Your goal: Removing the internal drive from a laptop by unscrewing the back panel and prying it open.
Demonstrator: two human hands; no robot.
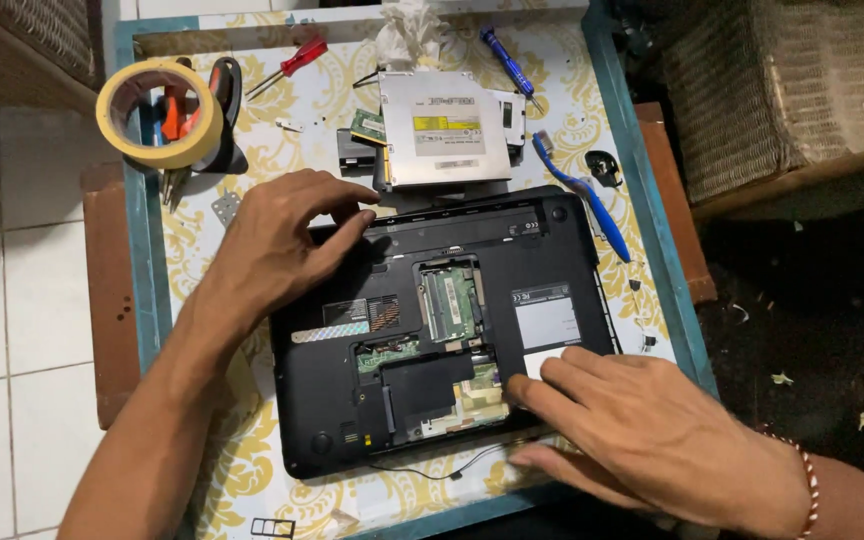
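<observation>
Hands rest flat, fingers spread, gripping nothing — left hand (277,240) on the upturned black laptop's (442,330) far corner, right hand (642,430) on its near edge; silver optical drive (442,128) beyond the left fingers.

The laptop (432,330) lies upside down in the middle of the tabletop (642,200). Behind it rests the optical drive (442,128), with a screwdriver (508,62) further back. A toothbrush (582,195) lies right of the laptop's back corner. The tape roll (157,112) sits on the pliers (192,120), well to its back-left.
</observation>
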